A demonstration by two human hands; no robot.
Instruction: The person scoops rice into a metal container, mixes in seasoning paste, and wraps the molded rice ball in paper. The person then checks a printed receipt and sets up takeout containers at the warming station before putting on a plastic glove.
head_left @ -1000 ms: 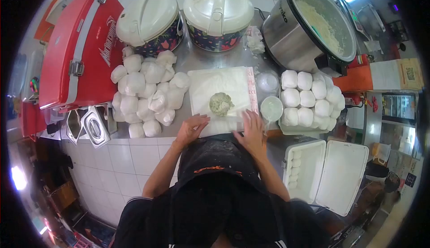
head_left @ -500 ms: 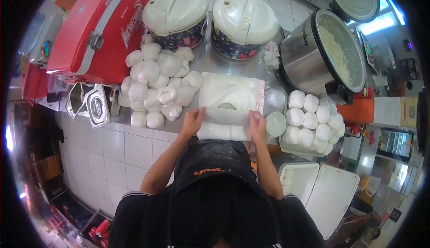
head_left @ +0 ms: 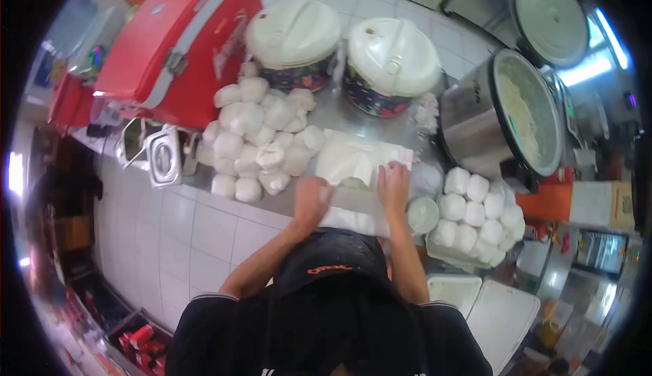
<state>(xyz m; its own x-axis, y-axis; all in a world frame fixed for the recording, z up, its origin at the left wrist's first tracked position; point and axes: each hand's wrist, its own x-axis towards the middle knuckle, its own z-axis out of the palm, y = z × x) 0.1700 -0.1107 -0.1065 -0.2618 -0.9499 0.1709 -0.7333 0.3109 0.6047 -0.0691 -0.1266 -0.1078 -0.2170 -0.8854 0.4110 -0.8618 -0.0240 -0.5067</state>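
Observation:
A stack of white, paper-like sheets lies on the metal counter in front of me, with a pale green round patch showing on it. Nearer my body, a translucent sheet spans the space between my hands. My left hand is at its left side, smeared by motion, so its fingers cannot be read. My right hand rests at the right edge of the sheets, fingers stretched forward over them. Just right of that hand are a small pale bowl and a clear plastic cup.
White wrapped bundles pile up on the left; smooth white balls fill a tray on the right. Behind stand two lidded pots, a red cooler and a steel cooker. White trays sit below the counter edge.
My left hand has moved off the sheet's corner and blurs. My right hand has shifted from pinching the edge to lying with fingers extended. The whole view has tilted and shifted.

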